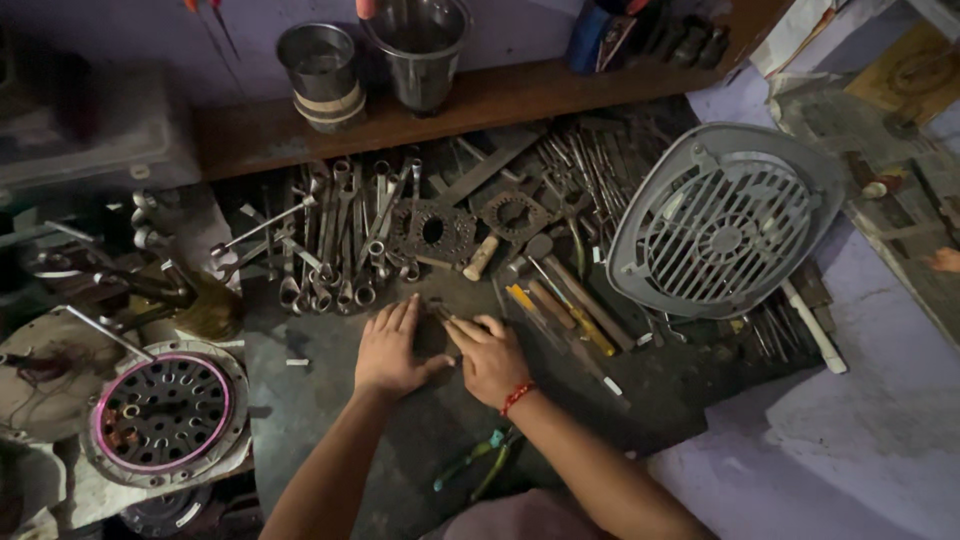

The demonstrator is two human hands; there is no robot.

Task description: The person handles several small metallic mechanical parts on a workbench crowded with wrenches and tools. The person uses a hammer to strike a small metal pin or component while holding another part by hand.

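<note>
Step in hand, as judged: you are pressing or picking at a small dark part (pixel 440 312) on the mat, between your left hand (pixel 388 350) (flat, fingers spread, holding nothing) and right hand (pixel 492 358). Right grip: cannot tell. Next move likely calls for a fingertip pinch. Two steel cups (pixel 322 70) on the shelf; contents unseen.

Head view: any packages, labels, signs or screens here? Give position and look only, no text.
No screens or signs show.
Blue container: top shelf, right of the steel cups, dark blue with a label-like panel, too blurred to tell more.
Paper sheet: top right corner, pale, crumpled.
Both hands rest on the dark mat, away from these.
</note>
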